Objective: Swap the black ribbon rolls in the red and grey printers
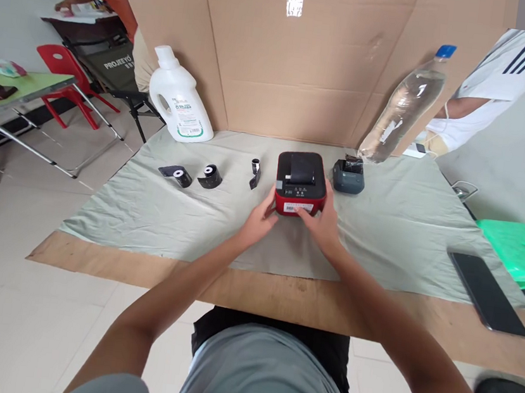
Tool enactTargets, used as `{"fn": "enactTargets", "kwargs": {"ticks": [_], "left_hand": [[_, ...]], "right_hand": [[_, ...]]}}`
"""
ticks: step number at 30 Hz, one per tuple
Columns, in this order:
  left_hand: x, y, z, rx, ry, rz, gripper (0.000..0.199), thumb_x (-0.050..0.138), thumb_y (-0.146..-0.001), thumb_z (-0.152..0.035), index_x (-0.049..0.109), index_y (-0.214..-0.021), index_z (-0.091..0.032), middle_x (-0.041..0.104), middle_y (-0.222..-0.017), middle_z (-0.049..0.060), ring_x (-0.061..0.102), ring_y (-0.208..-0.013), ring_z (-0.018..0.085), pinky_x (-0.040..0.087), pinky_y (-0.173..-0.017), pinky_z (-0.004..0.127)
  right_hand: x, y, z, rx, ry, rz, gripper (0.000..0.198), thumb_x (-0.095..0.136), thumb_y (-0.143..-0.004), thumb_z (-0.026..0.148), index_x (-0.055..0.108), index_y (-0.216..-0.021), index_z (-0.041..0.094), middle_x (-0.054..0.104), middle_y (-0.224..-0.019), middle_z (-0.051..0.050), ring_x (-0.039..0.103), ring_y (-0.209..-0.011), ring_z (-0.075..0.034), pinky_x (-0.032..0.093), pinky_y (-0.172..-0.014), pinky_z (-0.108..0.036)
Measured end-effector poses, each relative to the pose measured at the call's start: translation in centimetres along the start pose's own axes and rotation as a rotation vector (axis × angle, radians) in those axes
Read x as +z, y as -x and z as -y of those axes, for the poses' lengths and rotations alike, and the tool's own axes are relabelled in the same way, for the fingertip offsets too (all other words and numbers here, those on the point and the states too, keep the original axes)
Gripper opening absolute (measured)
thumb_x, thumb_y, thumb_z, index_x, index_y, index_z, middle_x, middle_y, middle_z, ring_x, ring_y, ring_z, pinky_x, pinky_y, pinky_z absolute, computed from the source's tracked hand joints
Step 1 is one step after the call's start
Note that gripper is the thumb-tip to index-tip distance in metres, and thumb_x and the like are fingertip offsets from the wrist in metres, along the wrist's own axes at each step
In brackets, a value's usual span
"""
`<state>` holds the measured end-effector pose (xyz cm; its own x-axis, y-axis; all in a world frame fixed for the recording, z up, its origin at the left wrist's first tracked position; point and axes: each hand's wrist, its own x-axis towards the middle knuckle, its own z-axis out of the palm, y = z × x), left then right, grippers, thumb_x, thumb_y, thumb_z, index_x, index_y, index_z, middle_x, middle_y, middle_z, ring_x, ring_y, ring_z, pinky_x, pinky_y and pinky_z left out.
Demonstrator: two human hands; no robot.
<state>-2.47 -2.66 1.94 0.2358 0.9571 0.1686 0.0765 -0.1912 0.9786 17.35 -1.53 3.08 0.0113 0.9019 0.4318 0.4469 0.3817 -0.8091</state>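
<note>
My left hand (259, 220) and right hand (320, 224) clasp red label printer (301, 182) from both sides, each grip pressed on its near corners. Printer sits mid tabletop (382, 237) on pale green cloth. Small dark printer (348, 176) just beside it, to right. Three black rolls (209, 176) to left. White detergent jug (179, 97), cap on, against cardboard screen (302, 67). Clear bottle (405, 105), blue cap, leans tilted; contents unclear. Black phone (487, 292) at right edge.

Left of printer: a small black roll (255, 173) stood near.
Right: a grey printer (348, 176) sat close.
Front cloth (192, 226): lay bare.
</note>
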Motion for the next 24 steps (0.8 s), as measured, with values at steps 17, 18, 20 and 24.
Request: {"fn": "enactTargets", "kwargs": {"ticks": [17,18,20,24], "left_hand": [[-0.4,3.9,1.5,0.021,-0.137,-0.021,0.085,0.049,-0.085,-0.008,0.03,-0.165,-0.029,0.044,-0.165,0.0,0.047,-0.151,0.028,0.046,-0.124,0.046],[-0.5,3.9,1.5,0.027,-0.136,-0.024,0.084,0.049,-0.085,-0.008,0.031,-0.165,-0.029,0.045,-0.164,0.0,0.047,-0.15,0.028,0.046,-0.124,0.046],[-0.5,3.8,1.6,0.038,-0.133,-0.029,0.082,0.049,-0.086,-0.008,0.034,-0.164,-0.028,0.045,-0.164,0.001,0.048,-0.149,0.028,0.045,-0.124,0.047],[-0.5,3.7,1.7,0.045,-0.157,-0.038,0.078,0.05,-0.088,-0.01,0.036,-0.163,-0.026,0.047,-0.163,0.003,0.049,-0.149,0.028,0.045,-0.124,0.046]], "right_hand": [[0.4,4.5,-0.3,0.081,-0.008,-0.048,0.103,0.082,-0.08,0.046,0.028,-0.164,0.021,0.04,-0.165,-0.017,0.039,-0.154,-0.034,0.034,-0.127,-0.056],[0.5,4.5,-0.4,0.086,-0.003,-0.05,0.104,0.082,-0.079,0.046,0.027,-0.164,0.021,0.039,-0.166,-0.017,0.039,-0.154,-0.034,0.034,-0.126,-0.057],[0.5,4.6,-0.4,0.098,0.009,-0.052,0.104,0.081,-0.079,0.047,0.026,-0.164,0.021,0.038,-0.166,-0.017,0.04,-0.153,-0.034,0.035,-0.126,-0.057],[0.5,4.8,-0.3,0.111,0.052,-0.063,0.105,0.081,-0.079,0.048,0.026,-0.164,0.018,0.037,-0.166,-0.02,0.039,-0.154,-0.035,0.035,-0.126,-0.057]]}}
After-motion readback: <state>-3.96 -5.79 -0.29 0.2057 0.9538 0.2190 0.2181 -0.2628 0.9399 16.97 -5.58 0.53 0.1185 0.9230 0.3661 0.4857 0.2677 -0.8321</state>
